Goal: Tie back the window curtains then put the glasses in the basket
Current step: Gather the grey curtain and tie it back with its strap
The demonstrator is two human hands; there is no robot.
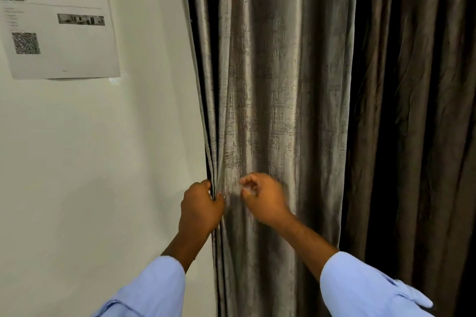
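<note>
L hand (201, 203) grips curtain (270, 85) edge; R hand (262, 195) curled, blurred, grasp unclear.

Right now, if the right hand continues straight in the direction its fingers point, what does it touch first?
Most likely the grey curtain. The right hand has its fingers curled up and to the left, just before the fabric. The left hand grips the curtain edge further left. Motion blur leaves the depth uncertain.

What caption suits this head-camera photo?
Left hand grips the edge of the shiny grey textured curtain; right hand hovers, fingers curled, before it.
</note>
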